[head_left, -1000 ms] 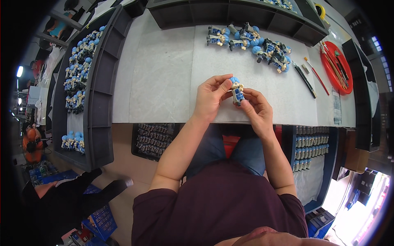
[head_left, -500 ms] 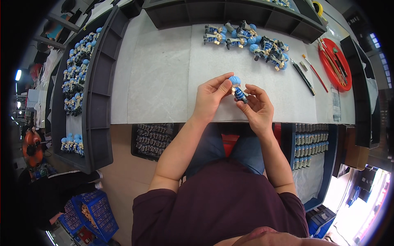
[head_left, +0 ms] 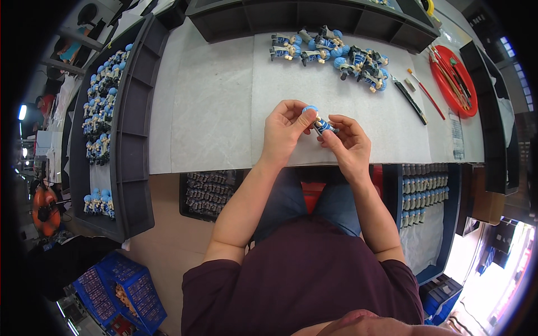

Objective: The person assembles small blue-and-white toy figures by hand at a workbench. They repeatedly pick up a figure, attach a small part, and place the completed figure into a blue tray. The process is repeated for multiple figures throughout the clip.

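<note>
Between my two hands, over the front part of the table, is a small figurine (head_left: pixel 323 126) with light blue hair and a blue striped outfit. My left hand (head_left: pixel 284 127) pinches it at the head, the thumb lying across its face side. Around the lower body curl the thumb and fingers of my right hand (head_left: pixel 348 140). The figurine lies tilted, its head up and to the left, its legs toward the right hand. Farther back on the table lies a loose heap of similar figurines (head_left: pixel 314 55).
A dark crate (head_left: pixel 134 123) with rows of figurines stands at the left, and another dark crate (head_left: pixel 302 19) at the back. On the right are a red dish (head_left: pixel 474 106) of brushes, a black pen-like tool (head_left: pixel 409 101) and a red brush (head_left: pixel 428 96). Beside my legs sit trays (head_left: pixel 428 235) of parts.
The figurine has tipped from nearly upright to a stronger slant and shifted slightly left. My left thumb now covers more of its head. The whole view has shifted a little.
</note>
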A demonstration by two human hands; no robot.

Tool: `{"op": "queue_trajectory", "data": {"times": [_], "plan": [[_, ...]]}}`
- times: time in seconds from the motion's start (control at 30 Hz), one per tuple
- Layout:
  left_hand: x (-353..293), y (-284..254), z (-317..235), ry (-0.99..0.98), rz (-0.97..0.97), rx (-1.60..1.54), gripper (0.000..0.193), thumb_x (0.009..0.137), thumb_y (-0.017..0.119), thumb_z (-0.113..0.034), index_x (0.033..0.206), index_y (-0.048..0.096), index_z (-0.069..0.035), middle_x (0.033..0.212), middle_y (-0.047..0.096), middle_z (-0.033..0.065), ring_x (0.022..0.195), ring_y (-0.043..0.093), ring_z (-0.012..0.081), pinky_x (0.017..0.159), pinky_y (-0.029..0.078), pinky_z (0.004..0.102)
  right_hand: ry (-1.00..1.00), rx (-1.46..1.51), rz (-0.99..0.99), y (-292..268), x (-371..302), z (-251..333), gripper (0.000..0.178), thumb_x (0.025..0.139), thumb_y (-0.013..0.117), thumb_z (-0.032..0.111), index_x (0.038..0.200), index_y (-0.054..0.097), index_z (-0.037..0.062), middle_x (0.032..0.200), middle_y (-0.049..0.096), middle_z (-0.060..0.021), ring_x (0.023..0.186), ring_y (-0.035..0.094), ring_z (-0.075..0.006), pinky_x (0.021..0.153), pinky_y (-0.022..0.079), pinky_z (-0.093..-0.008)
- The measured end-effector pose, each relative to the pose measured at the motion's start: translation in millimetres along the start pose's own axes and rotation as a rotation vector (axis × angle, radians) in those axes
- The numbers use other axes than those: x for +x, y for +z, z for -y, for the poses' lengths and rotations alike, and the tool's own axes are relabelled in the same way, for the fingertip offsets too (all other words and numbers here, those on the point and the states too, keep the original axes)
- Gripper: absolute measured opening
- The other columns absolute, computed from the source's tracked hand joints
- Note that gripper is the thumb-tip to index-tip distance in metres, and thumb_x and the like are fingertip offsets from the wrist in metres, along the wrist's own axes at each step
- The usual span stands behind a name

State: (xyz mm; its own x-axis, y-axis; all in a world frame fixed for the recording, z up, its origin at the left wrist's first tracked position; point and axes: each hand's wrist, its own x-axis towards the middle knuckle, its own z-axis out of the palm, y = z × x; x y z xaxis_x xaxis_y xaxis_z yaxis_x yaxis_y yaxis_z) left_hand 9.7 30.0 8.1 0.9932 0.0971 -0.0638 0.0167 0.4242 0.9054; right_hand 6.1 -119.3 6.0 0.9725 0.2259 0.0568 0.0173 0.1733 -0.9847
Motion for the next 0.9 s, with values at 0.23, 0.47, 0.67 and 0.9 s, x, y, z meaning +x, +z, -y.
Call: {"op": "queue_trajectory", "data": {"times": [0.23, 0.47, 0.67, 0.9], "plan": [[-1.8, 4.0, 3.1, 0.044, -0.030, 0.116, 0.023, 0.081, 0.066, -0.016, 0.099, 0.062, -0.001, 0.080, 0.061, 0.0026, 0.069, 0.054, 0.0069, 0.061, 0.044, 0.0198, 0.048, 0.086, 0.050, -3.4, 4.1, -0.8, 0.040, 0.083, 0.058, 0.000, 0.119, 0.041, -0.0058, 0.100, 0.059, -0.0171, 0.080, 0.063, -0.0189, 0.070, 0.052, -0.0264], [0.0, 3.8, 1.3, 0.013, -0.032, 0.088, 0.022, 0.083, 0.064, -0.016, 0.099, 0.060, 0.000, 0.082, 0.061, 0.0038, 0.069, 0.054, 0.0074, 0.061, 0.044, 0.0206, 0.078, 0.131, 0.022, -2.3, 0.8, 8.1, 0.037, 0.086, 0.052, 0.001, 0.121, 0.039, -0.0062, 0.098, 0.060, -0.0181, 0.080, 0.064, -0.0208, 0.068, 0.054, -0.0259], [-1.5, 0.7, 6.0, 0.046, 0.028, 0.093, 0.022, 0.085, 0.060, -0.014, 0.102, 0.057, 0.001, 0.088, 0.061, 0.0058, 0.072, 0.056, 0.0085, 0.062, 0.046, 0.0208, -0.055, -0.169, -0.278, -42.7, -0.4, 10.8, 0.022, 0.088, 0.049, 0.002, 0.109, 0.044, -0.0020, 0.079, 0.063, -0.0129, 0.073, 0.063, -0.0154, 0.058, 0.050, -0.0236], [-1.8, 8.3, 18.2, 0.153, 0.152, 0.360, 0.029, 0.085, 0.060, -0.008, 0.112, 0.054, 0.003, 0.097, 0.060, 0.0083, 0.079, 0.056, 0.0087, 0.067, 0.047, 0.0208, -0.277, -0.909, -0.561, -154.9, 65.8, 40.9, 0.027, 0.074, 0.063, 0.000, 0.101, 0.059, 0.0034, 0.095, 0.065, -0.0091, 0.084, 0.062, -0.0167, 0.074, 0.047, -0.0277]]}}
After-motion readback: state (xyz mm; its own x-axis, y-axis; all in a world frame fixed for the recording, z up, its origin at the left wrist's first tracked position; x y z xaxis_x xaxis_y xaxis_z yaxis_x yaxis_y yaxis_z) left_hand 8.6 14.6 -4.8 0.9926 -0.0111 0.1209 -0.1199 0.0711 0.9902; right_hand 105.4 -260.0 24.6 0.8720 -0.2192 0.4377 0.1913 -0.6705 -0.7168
